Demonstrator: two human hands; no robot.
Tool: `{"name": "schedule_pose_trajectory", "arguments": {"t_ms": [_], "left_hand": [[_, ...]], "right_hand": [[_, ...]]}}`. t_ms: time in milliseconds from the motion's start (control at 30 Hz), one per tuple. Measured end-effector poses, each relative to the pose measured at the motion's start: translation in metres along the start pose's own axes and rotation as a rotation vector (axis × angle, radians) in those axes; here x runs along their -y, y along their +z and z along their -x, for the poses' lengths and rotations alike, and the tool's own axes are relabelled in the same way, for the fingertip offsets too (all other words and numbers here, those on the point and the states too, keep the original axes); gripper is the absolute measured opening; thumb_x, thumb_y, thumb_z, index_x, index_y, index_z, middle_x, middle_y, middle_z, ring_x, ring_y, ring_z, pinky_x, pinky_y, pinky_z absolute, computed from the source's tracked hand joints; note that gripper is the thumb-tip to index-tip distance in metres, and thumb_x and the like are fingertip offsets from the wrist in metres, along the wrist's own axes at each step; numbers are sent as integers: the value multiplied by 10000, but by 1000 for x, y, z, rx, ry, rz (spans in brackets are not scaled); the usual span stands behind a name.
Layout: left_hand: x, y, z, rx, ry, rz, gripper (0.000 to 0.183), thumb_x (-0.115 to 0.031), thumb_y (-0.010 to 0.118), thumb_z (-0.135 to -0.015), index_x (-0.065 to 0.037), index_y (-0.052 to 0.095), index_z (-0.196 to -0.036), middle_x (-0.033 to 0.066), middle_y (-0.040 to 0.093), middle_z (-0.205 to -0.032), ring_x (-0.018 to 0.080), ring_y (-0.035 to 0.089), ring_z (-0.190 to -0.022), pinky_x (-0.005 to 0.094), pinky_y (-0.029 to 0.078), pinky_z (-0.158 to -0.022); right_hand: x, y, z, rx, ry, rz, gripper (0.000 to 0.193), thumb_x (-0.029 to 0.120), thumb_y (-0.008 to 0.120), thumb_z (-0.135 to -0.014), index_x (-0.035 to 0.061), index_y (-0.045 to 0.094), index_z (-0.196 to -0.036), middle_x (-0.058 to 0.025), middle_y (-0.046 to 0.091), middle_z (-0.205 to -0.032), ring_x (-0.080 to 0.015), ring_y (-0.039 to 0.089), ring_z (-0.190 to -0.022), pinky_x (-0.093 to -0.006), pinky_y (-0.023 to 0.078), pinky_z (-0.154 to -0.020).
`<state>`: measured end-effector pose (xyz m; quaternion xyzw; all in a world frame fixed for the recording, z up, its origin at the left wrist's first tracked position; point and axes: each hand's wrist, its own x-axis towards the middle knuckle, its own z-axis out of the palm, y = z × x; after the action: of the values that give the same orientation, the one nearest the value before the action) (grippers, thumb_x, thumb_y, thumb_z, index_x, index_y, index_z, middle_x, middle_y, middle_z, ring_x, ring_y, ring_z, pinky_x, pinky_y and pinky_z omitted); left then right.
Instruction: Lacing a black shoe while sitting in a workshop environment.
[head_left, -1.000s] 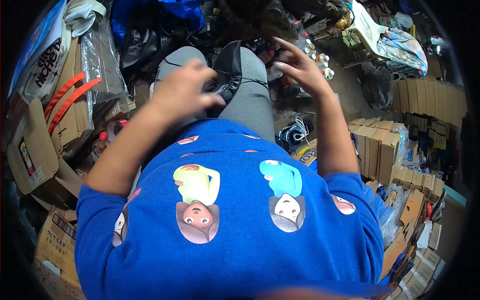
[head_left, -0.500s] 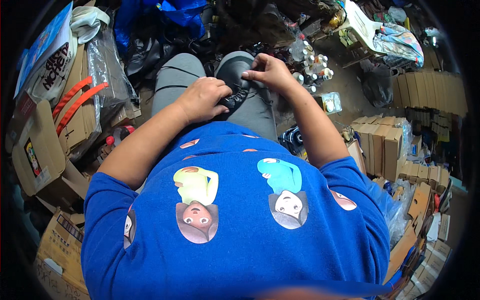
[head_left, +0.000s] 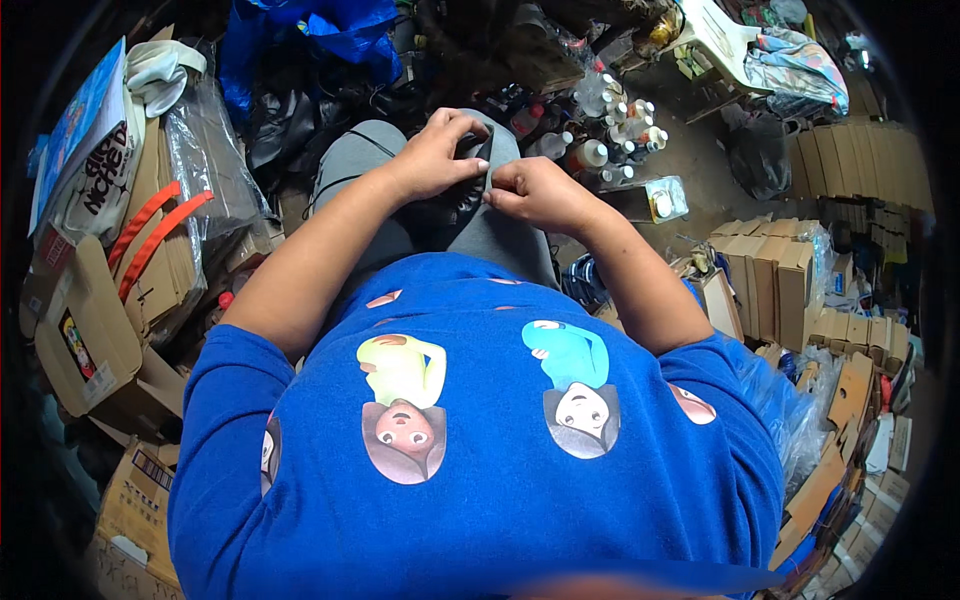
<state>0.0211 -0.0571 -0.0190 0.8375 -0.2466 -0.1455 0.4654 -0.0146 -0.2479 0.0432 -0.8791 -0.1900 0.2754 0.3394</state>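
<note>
At the left side stood an open brown cardboard box [head_left: 120,345], and just beyond it two curved orange-red straps [head_left: 165,240] lay against brown cardboard beside a sheet of clear crinkled plastic [head_left: 210,150]. Farther off and a little to the right sat a glossy blue plastic bag [head_left: 345,45].

Next came the person's knees in grey cloth trousers [head_left: 365,145], the left thigh crossed by thin black cord. On the lap, between the two hands, was a black leather-like piece with a gathered, ridged section [head_left: 466,200], partly covered. Its long axis seemed to run from near to far, the far end leaning slightly right, though the fingers hid too much to be sure.

The left hand [head_left: 435,155] came over the piece from the left, its grip curled around the far part, with the thumb toward the right edge. The right hand [head_left: 540,192] stood on the other side, thumb and forefinger pinched together at that right edge; whether they held the edge itself or something thin could not be told. From this right grip the piece lay directly left; the left hand was nearer, covering it, while the right only met its border.

Beyond the right hand were white plastic bottles [head_left: 592,154], then a white plastic chair [head_left: 715,35] and, nearer, upright brown folded cartons [head_left: 765,270].
</note>
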Motion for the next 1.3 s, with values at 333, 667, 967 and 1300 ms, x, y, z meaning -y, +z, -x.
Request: {"name": "schedule_pose_trajectory", "arguments": {"t_ms": [333, 667, 967, 1300], "left_hand": [[-2, -35, -18, 174, -35, 27, 410, -192, 727, -742, -84, 605, -1118, 129, 471, -1163, 270, 468, -1127, 344, 377, -980], [-12, -56, -24, 412, -24, 162, 240, -106, 694, -751, -50, 655, -982, 62, 671, -972, 184, 597, -967, 312, 437, -888], [-5, -58, -21, 485, -63, 121, 321, -24, 609, -748, -61, 676, -1060, 72, 652, -972, 177, 591, -939, 303, 441, -890], [-7, -54, -26, 486, -43, 171, 232, -35, 622, -792, -42, 668, -1019, 79, 635, -989, 172, 583, -908, 306, 447, -872]], "right_hand": [[0, -16, 39, -219, -137, -245, 188, 152, 640, -861, 32, 657, -1004, -2, 590, -774, -68, 537, -705, -235, 441, -592], [3, 3, 5, -267, -98, 84, 177, 91, 613, -794, 75, 698, -948, -100, 628, -782, -183, 618, -661, -295, 493, -614], [22, 1, 3, -272, -23, 261, 193, 168, 585, -753, 100, 716, -876, -158, 650, -807, -305, 636, -802, -387, 502, -761], [11, 12, 5, -322, -58, 168, 142, 136, 627, -796, 85, 699, -907, -122, 615, -803, -261, 626, -761, -360, 488, -729]]}}
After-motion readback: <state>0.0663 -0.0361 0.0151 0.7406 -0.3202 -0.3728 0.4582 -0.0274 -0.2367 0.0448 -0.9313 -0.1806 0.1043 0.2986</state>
